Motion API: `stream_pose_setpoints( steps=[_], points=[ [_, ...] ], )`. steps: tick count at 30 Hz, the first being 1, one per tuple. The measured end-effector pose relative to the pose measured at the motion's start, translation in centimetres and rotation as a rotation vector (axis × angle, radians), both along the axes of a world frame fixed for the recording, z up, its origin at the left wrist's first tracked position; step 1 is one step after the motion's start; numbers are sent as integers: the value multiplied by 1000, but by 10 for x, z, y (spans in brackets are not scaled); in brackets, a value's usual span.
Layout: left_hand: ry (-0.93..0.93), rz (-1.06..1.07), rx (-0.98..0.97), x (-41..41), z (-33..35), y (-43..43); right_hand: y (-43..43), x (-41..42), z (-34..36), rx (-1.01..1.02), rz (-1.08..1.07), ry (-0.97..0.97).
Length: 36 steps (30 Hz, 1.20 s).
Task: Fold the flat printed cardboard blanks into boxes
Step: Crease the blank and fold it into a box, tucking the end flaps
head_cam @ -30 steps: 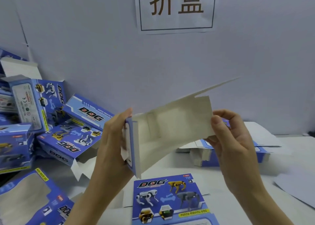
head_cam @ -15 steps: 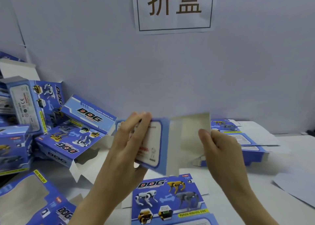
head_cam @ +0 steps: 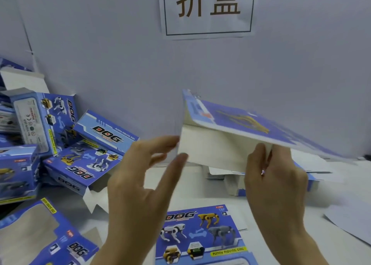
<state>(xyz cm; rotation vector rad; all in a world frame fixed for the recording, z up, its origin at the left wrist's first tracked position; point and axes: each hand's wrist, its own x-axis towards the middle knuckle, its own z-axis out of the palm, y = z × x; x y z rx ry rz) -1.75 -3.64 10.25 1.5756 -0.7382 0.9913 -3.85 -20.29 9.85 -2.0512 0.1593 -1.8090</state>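
- Far left: folded boxes (head_cam: 50, 124) heaped on the table (head_cam: 341, 194) against the wall (head_cam: 120, 64); blue print, robot dogs, "DOG" lettering.
- Left of centre: left hand (head_cam: 140, 184) open, fingers straight, thumb tip at the lower left corner of the raised white panel; contact blurred, not determinable.
- Centre, low: flat blank (head_cam: 200, 234) lying printed side up on the table, below and between both hands.
- Centre, high: sign (head_cam: 208, 7) on the wall, two large characters inside a frame.
- Centre, in the air: half-folded blank (head_cam: 230, 136) between the hands; white inner panel towards the camera, blue printed panel sloping over it to the right.
- Right of centre: right hand (head_cam: 275, 180) gripping the white panel's right end, fingers curled round it beneath the printed panel.
- Behind the right hand: stack of flat blanks (head_cam: 230, 184) on the table.
- Far right: grey sheet (head_cam: 351, 222) on the table.
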Motion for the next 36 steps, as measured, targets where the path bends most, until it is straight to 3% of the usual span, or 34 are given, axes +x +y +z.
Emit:
stream_pose_setpoints(
  steps=[2, 5, 7, 10, 12, 16, 19, 21, 23, 26, 28, 30, 31, 33, 36],
  points=[
    [151, -186, -176, 1, 4, 4, -4, -1, -2, -78, 22, 5],
    [328, -382, -348, 4, 5, 8, -9, 2, -2, 85, 199, 84],
    [260, -191, -310, 4, 5, 8, -6, 3, -5, 108, 223, 116],
    [-124, 389, 40, 7, 3, 11, 3, 0, -5, 7, 168, 127],
    [-175, 605, 194, 7, 2, 12, 8, -4, -5, -83, 97, 175],
    [-18, 668, 271, 3, 4, 12, 16, -7, -7, -253, 117, 203],
    [-48, 668, 264, 4, 3, 16, 20, -4, -8, -300, 197, 229],
    [-54, 626, 271, 6, 6, 19, 21, -4, -9, -171, 278, 277],
    [-42, 456, 195, 9, 7, 21, 18, -2, -11, 111, 363, 310],
    [246, -81, 34, 20, 3, 23, 7, 0, -6, 537, 547, 428],
    [388, -240, 207, 24, -5, 22, 5, -3, 3, 855, 841, 562],
    [290, -63, 489, 25, -17, 13, 11, -9, 12, 957, 1036, 735],
    [177, 103, 577, 29, -26, 8, 15, -13, 14, 928, 1086, 801],
    [51, 272, 574, 34, -31, 4, 16, -16, 12, 740, 1026, 862],
    [-11, 222, 460, 42, -24, 15, -3, -15, 17, 384, 653, 811]
  ],
)
